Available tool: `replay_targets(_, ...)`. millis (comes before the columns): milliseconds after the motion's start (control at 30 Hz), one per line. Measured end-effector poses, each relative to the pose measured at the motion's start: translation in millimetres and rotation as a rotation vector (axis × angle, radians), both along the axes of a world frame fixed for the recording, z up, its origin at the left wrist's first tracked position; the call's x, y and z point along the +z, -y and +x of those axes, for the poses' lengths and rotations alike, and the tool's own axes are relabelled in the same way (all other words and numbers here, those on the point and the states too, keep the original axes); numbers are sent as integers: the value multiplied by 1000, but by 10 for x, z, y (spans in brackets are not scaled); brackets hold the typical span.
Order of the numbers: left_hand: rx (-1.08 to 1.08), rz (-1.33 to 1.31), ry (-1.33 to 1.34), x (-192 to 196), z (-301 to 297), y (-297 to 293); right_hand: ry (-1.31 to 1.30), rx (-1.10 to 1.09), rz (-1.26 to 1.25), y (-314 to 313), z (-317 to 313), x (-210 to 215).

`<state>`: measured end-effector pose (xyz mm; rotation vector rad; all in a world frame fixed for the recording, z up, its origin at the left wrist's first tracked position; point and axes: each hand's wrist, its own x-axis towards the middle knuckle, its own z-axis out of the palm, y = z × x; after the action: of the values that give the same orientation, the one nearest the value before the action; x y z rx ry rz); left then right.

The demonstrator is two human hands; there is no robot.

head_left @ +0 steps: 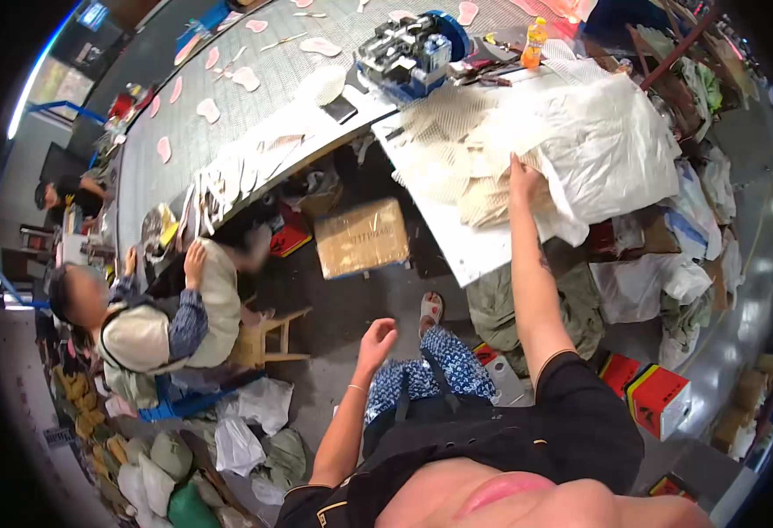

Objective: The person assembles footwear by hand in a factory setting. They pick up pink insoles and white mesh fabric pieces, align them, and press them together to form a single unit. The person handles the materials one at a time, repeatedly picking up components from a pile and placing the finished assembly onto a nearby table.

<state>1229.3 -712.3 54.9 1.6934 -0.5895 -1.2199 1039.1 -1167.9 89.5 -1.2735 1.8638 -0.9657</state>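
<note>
My right arm stretches across the white tabletop to a loose pile of cream, finely patterned sheet pieces. There my right hand pinches the edge of a cream piece, its fingertips partly hidden among the layers. Just right of it lies a large crumpled white plastic bag, spread over part of the table. My left hand hangs in the air above the floor and my legs, fingers loosely curled with nothing seen in them.
Behind the table stand a blue-and-black machine and an orange drink bottle. Pink sole-shaped pieces lie along a grey conveyor belt. A co-worker sits at left. A cardboard box is underneath; red boxes stand right.
</note>
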Motion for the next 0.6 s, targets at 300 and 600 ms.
replay_targets(300,62,-302,120,515,710,3018,655,-123,-25,-585,155,149)
replay_targets(600,-182,-153,503,-6,243,3993,-549,165,0,-526,143,786)
